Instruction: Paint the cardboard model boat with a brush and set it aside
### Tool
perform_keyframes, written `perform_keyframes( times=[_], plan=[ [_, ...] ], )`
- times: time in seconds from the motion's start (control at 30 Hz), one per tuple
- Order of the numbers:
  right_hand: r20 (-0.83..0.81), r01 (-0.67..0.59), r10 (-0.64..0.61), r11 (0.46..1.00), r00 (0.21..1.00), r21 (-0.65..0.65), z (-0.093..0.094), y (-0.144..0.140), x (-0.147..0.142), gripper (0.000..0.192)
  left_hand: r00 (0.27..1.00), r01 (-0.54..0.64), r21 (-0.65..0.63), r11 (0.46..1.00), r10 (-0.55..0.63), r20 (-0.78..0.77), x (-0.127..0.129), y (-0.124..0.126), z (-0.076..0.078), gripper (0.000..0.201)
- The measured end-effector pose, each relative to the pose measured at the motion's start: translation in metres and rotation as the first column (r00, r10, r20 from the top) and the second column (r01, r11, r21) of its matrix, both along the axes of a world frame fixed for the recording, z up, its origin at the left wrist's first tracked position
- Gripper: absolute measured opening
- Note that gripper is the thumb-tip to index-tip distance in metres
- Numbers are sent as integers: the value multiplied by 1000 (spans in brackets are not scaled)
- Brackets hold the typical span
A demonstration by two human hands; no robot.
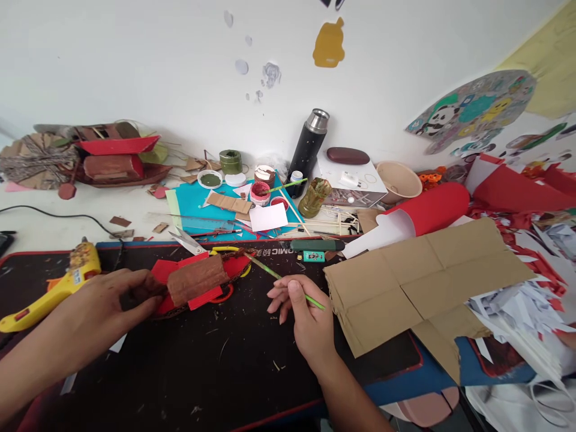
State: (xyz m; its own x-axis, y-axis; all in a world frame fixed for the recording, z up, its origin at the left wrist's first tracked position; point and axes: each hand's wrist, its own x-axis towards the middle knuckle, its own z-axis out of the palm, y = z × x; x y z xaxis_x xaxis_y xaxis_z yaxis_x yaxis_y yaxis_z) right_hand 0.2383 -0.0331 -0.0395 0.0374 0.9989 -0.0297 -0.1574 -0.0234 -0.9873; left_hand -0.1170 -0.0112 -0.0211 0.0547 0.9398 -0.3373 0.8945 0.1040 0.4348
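My left hand (119,297) grips the near left end of a small red and brown cardboard boat (198,281), fingers and thumb closed on its edge. The boat has a ridged brown roof over its middle and red sides. Between the thumb and fingers of my right hand (306,318) is a thin green paintbrush (270,271). Its bristle end points left and meets or nearly meets the boat's right tip. Yellow-handled scissors (193,242) lie behind the boat, and an orange-red loop shows beside its near side.
A yellow glue gun (81,270) lies left. Behind are paint pots (260,193), a black thermos (308,153) and a larger boat model (117,165). Corrugated cardboard (418,282), rolled red paper (432,207) and paper scraps (517,318) fill the right side.
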Motion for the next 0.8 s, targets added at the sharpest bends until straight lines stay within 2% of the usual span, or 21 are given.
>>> perform_keyframes(
  times=[0.2, 0.43, 0.63, 0.8],
  plan=[
    [9, 87, -87, 996, 996, -13, 1, 1, 7, 46, 1000, -11, -15, 1000, 11, -15, 0, 0, 0, 56],
    [7, -28, 28, 1000, 1000, -11, 0, -2, -4, 48, 997, -73, 13, 997, 73, -19, 15, 0, 9, 54],
    [27, 35, -35, 999, 999, -16, 2, 0, 2, 49, 997, -79, 26, 996, 80, -18, 21, 0, 16, 48],
    [21, -44, 44, 999, 999, -8, 0, -4, -6, 48, 993, -115, -16, 993, 115, -17, 27, 3, 21, 52]
  ],
)
